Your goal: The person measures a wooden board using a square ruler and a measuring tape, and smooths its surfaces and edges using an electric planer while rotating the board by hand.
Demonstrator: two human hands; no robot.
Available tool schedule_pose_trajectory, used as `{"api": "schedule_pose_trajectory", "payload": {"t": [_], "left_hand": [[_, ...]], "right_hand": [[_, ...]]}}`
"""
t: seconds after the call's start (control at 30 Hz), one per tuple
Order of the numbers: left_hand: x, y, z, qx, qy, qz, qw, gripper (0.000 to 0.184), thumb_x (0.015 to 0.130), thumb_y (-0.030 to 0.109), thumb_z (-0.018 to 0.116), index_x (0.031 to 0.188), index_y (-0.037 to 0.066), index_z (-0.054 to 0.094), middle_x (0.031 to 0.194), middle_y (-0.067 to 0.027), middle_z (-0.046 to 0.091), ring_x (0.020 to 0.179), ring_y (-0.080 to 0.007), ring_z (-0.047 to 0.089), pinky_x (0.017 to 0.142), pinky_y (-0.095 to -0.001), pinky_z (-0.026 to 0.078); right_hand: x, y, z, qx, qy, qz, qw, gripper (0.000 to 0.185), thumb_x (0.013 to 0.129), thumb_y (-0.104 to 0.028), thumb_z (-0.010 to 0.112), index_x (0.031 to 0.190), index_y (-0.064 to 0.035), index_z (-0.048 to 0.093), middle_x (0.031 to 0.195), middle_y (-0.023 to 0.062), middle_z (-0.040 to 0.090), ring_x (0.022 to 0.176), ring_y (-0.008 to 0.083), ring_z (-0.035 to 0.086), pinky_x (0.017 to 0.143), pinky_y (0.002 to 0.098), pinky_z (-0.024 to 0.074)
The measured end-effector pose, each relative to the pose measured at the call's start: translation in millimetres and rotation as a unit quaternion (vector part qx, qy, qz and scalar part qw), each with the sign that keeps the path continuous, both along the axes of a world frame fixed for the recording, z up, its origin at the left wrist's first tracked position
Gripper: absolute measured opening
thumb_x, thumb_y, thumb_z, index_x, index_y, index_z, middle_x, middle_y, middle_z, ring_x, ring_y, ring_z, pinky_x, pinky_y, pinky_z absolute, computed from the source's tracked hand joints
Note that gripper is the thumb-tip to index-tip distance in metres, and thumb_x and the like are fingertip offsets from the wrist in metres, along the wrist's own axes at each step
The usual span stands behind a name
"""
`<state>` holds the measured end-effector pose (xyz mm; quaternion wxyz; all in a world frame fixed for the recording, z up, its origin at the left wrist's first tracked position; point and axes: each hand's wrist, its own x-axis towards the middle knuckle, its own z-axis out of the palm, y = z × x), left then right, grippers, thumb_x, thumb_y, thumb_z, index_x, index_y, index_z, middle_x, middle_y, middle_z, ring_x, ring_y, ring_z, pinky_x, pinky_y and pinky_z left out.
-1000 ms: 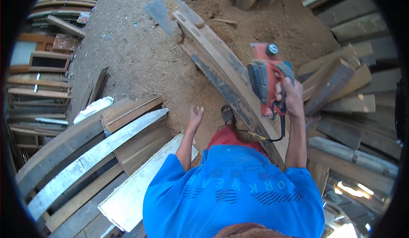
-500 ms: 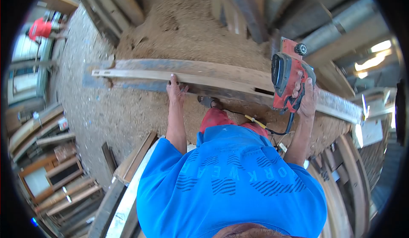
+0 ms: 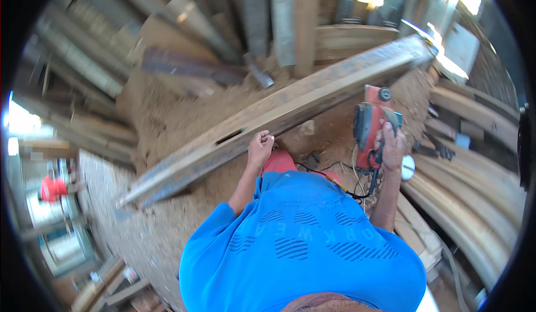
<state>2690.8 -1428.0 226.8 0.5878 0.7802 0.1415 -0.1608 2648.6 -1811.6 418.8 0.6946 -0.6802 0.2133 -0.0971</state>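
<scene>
My right hand (image 3: 392, 147) is wrapped around the handle of a red and black electric planer (image 3: 369, 127), held up off the wood with its front knob pointing away from me. My left hand (image 3: 261, 146) is curled closed at the near edge of a long wooden piece (image 3: 290, 106). Whether its fingers grip anything is hidden. A dark slot (image 3: 229, 137) is cut in the wood, just left of that hand. The long piece lies on a worn, blue-stained board (image 3: 371, 60) running diagonally across the view.
A power cord (image 3: 375, 182) hangs from the planer beside my right forearm. Timber (image 3: 458, 200) is stacked on the right, and planks (image 3: 285, 21) lean at the back. Sawdust (image 3: 184, 111) covers the ground. A person in red (image 3: 53, 189) is far left.
The view has turned to the right, so the wood now slants. My left hand has gone from left of the slot to its right, and its fingers have curled. The planer stays in my right hand.
</scene>
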Motion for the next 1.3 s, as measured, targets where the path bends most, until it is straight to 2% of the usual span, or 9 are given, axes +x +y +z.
{"api": "schedule_pose_trajectory", "payload": {"t": [0.07, 0.17, 0.27, 0.47, 0.57, 0.73, 0.93, 1.13, 1.3], "left_hand": [[18, -47, 25, 0.270, -0.247, -0.156, 0.917, 0.065, 0.084, 0.034, 0.073, 0.137, 0.003, 0.050, 0.121, -0.0195, 0.059, 0.112, -0.0357, 0.055, 0.101, -0.0523, 0.043], [71, -107, 47, 0.332, -0.302, -0.223, 0.865, 0.072, 0.081, 0.031, 0.073, 0.142, 0.004, 0.046, 0.137, -0.0229, 0.050, 0.129, -0.0392, 0.041, 0.112, -0.0546, 0.028], [111, -154, 31, 0.413, -0.297, -0.262, 0.820, 0.074, 0.080, 0.034, 0.074, 0.143, 0.006, 0.045, 0.146, -0.0218, 0.042, 0.133, -0.0399, 0.037, 0.113, -0.0564, 0.027], [199, -255, -7, 0.324, -0.124, -0.396, 0.850, 0.084, 0.080, 0.036, 0.074, 0.149, 0.006, 0.036, 0.139, -0.0239, 0.052, 0.129, -0.0421, 0.048, 0.109, -0.0501, 0.037], [213, -315, -10, 0.331, -0.155, -0.424, 0.829, 0.088, 0.080, 0.036, 0.074, 0.151, 0.006, 0.031, 0.135, -0.0250, 0.056, 0.124, -0.0433, 0.054, 0.105, -0.0489, 0.043], [255, -397, -15, 0.185, -0.282, -0.479, 0.811, 0.094, 0.081, 0.032, 0.073, 0.157, 0.011, 0.022, 0.130, -0.0291, 0.056, 0.121, -0.0439, 0.055, 0.101, -0.0487, 0.045], [312, -493, 9, 0.247, -0.233, -0.589, 0.734, 0.088, 0.083, 0.030, 0.072, 0.157, 0.015, 0.026, 0.112, -0.0250, 0.059, 0.112, -0.0435, 0.056, 0.097, -0.0505, 0.046], [324, -547, 14, 0.229, -0.203, -0.508, 0.805, 0.082, 0.082, 0.031, 0.072, 0.152, 0.013, 0.034, 0.113, -0.0233, 0.061, 0.107, -0.0424, 0.060, 0.094, -0.0507, 0.048], [314, -589, -10, 0.278, -0.161, -0.434, 0.842, 0.061, 0.078, 0.030, 0.072, 0.132, 0.013, 0.052, 0.110, -0.0238, 0.067, 0.103, -0.0439, 0.064, 0.087, -0.0549, 0.051]], "right_hand": [[-29, -29, -2, 0.003, -0.014, -0.041, 0.999, 0.033, 0.100, -0.036, 0.061, 0.107, -0.0038, 0.061, 0.068, -0.0017, 0.056, 0.052, 0.0053, 0.051, 0.046, 0.0207, 0.0407], [-45, -66, -6, -0.002, -0.024, -0.088, 0.996, 0.032, 0.100, -0.036, 0.061, 0.105, -0.0045, 0.062, 0.067, -0.0019, 0.056, 0.052, 0.0051, 0.051, 0.046, 0.0210, 0.0400], [-73, -97, -13, 0.018, -0.048, -0.130, 0.990, 0.033, 0.099, -0.037, 0.062, 0.102, -0.0050, 0.062, 0.065, -0.0024, 0.055, 0.051, 0.0046, 0.050, 0.045, 0.0211, 0.0394], [-52, -172, -34, 0.000, -0.001, -0.200, 0.980, 0.038, 0.096, -0.041, 0.065, 0.104, -0.0045, 0.065, 0.064, -0.0037, 0.054, 0.050, 0.0041, 0.049, 0.045, 0.0207, 0.0403], [-33, -224, -42, -0.021, 0.028, -0.228, 0.973, 0.038, 0.096, -0.042, 0.066, 0.103, -0.0049, 0.066, 0.064, -0.0037, 0.055, 0.051, 0.0045, 0.051, 0.045, 0.0208, 0.0415], [-5, -303, -62, -0.045, 0.080, -0.259, 0.962, 0.037, 0.095, -0.042, 0.066, 0.099, -0.0058, 0.066, 0.064, -0.0034, 0.055, 0.050, 0.0049, 0.052, 0.044, 0.0215, 0.0423], [47, -359, -41, -0.011, 0.111, -0.284, 0.952, 0.033, 0.096, -0.040, 0.066, 0.095, -0.0069, 0.064, 0.062, -0.0045, 0.053, 0.048, 0.0045, 0.050, 0.042, 0.0217, 0.0401], [114, -442, -39, -0.056, 0.121, -0.217, 0.967, 0.032, 0.096, -0.039, 0.065, 0.094, -0.0067, 0.064, 0.063, -0.0033, 0.054, 0.048, 0.0053, 0.050, 0.043, 0.0233, 0.0403], [165, -551, -61, -0.085, 0.117, -0.117, 0.983, 0.035, 0.095, -0.041, 0.066, 0.095, -0.0059, 0.067, 0.063, -0.0012, 0.057, 0.050, 0.0059, 0.053, 0.044, 0.0251, 0.0421]]}}
